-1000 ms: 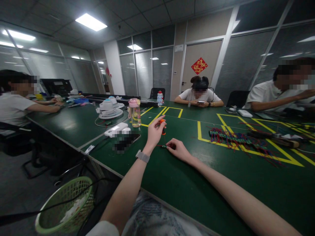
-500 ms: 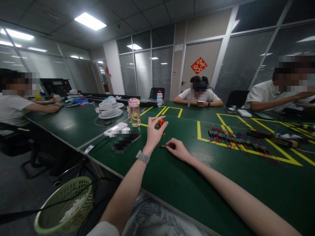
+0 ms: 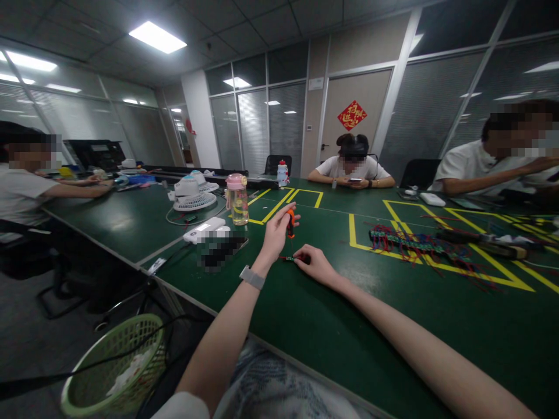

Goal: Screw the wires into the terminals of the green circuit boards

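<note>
My left hand (image 3: 276, 231), with a grey band on its wrist, is closed round a small screwdriver with an orange and black handle (image 3: 290, 223). The screwdriver stands upright, its thin shaft pointing down toward the table. Just below it lies a small green circuit board (image 3: 289, 259) with a thin red wire at its left end. My right hand (image 3: 315, 263) rests on the table and pinches the board's right end between thumb and fingers. Whether the screwdriver's tip touches the board is too small to tell.
On the green table (image 3: 349, 326), several wired circuit boards (image 3: 406, 241) lie inside yellow tape lines at right. A pink-lidded bottle (image 3: 238, 201), white fan (image 3: 194, 195), white power strip (image 3: 205, 230) and dark phone (image 3: 223, 251) stand left. A green basket (image 3: 117, 361) is below. Three people sit around.
My left hand's fingers have shifted round the screwdriver handle and the hand has turned, showing more of the handle. My right hand stays on the board.
</note>
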Tool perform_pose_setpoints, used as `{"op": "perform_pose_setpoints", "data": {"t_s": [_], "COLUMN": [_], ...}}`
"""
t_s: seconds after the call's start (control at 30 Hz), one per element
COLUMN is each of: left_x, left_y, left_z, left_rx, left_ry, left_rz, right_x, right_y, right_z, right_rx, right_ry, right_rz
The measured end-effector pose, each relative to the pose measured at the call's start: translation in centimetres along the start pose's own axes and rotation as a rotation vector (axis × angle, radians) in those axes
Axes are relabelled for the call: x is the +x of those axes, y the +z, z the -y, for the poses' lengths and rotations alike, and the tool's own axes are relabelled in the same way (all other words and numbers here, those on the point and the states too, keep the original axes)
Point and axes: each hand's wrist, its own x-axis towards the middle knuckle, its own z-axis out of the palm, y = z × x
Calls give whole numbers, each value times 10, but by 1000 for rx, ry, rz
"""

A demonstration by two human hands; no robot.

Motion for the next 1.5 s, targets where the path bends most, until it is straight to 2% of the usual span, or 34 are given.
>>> {"op": "perform_pose_setpoints", "data": {"t_s": [0.07, 0.17, 0.23, 0.33, 0.4, 0.57, 0.73, 0.8, 0.87, 0.93, 1.1, 1.17, 1.27, 1.33, 1.5], "left_x": [0, -2, -3, -3, -2, -3, 0, 0, -1, -1, 2, 1, -1, -2, 1], "left_y": [1, -1, -1, 1, 2, -1, -1, -2, -4, -5, -3, -3, -5, -5, -2], "left_z": [1, -1, -2, -2, -1, -2, -2, -2, -3, -3, -1, -1, -2, -2, 1], "left_rx": [-48, 161, 247, 79, -10, 279, 33, 98, 268, 353, 13, 61, 301, 304, -63], "left_ry": [-35, 59, 119, 61, 5, 108, -6, -3, 56, 96, -17, -6, 85, 105, -35], "left_rz": [16, -100, -120, -10, 20, -138, -54, -109, -203, -239, -90, -93, -170, -163, -31], "right_x": [0, -1, -1, -1, -1, -1, 0, 0, 0, -1, -1, -1, -1, -1, -1], "right_y": [0, 0, 0, 0, 0, 0, 0, 0, 0, -1, -2, -1, -1, -1, 0], "right_z": [0, 0, 0, 0, 0, -1, -2, -2, -1, 1, 1, 0, -1, -1, -2], "right_rx": [0, 5, 5, 4, 6, 13, 12, 8, 4, 2, 8, 4, -10, -22, -36], "right_ry": [3, -3, -11, -9, -4, -8, 4, 7, 2, -2, 16, 12, -10, -22, -8], "right_rz": [2, 9, 9, 4, 6, 8, 11, 13, 17, 24, 23, 19, 25, 23, 7]}}
